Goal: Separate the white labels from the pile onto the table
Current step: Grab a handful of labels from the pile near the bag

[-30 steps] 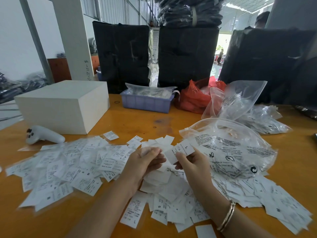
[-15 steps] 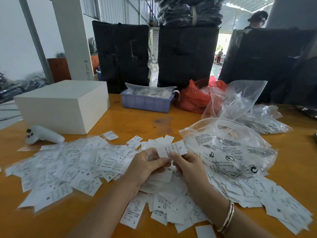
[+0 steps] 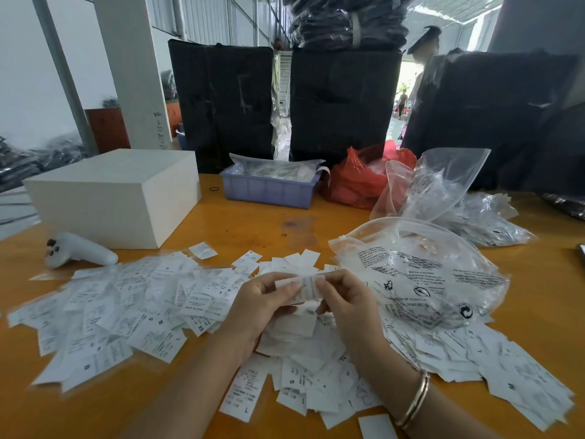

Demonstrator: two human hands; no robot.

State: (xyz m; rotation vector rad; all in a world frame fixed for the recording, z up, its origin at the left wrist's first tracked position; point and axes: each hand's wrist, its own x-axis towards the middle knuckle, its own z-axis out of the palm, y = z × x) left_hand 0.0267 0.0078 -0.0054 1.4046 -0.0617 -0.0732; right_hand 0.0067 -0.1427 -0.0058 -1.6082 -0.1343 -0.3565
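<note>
Small white printed labels lie spread over the orange table [image 3: 247,226]: a wide layer on the left [image 3: 126,305], a heap in the middle under my hands [image 3: 304,359], and more on the right [image 3: 493,365]. My left hand [image 3: 259,302] and my right hand [image 3: 345,299] meet above the middle heap. Together they pinch a small bunch of white labels [image 3: 305,286] between thumbs and fingertips. A gold bangle sits on my right wrist.
A clear printed plastic bag [image 3: 421,274] lies right of my hands, with more bags behind it. A white box [image 3: 117,194] and a white controller [image 3: 76,255] sit at the left. A lilac tray [image 3: 269,188] and red bag [image 3: 357,179] stand at the back. A person stands beyond the black bundles.
My hands have drawn together. The label that my right hand held up is now pinched by both hands, lower and nearer my left hand.
</note>
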